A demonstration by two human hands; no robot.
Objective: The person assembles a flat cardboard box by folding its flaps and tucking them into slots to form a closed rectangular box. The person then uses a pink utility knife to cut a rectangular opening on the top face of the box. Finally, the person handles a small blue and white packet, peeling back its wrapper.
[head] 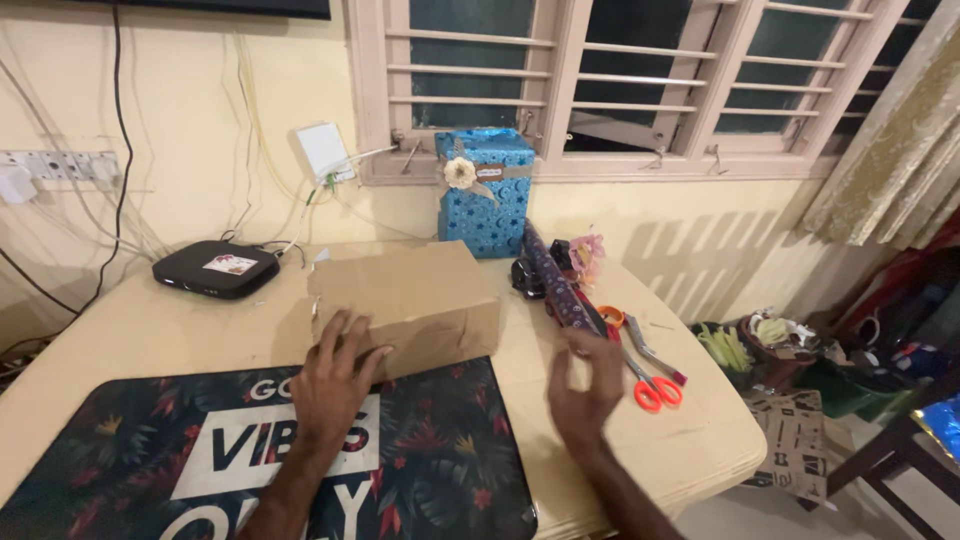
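A plain brown cardboard box lies on the cream table, its near edge over a dark floral mat. My left hand rests flat against the box's near left corner, fingers spread. My right hand hovers above the table just right of the box, fingers apart and blurred, holding nothing. A dark patterned roll of wrapping paper lies beyond my right hand. Orange-handled scissors lie to its right.
A blue wrapped gift box with a paper flower stands against the wall under the window. A black set-top device sits at the back left with cables. A tape dispenser lies by the roll. Bags and clutter crowd the floor to the right.
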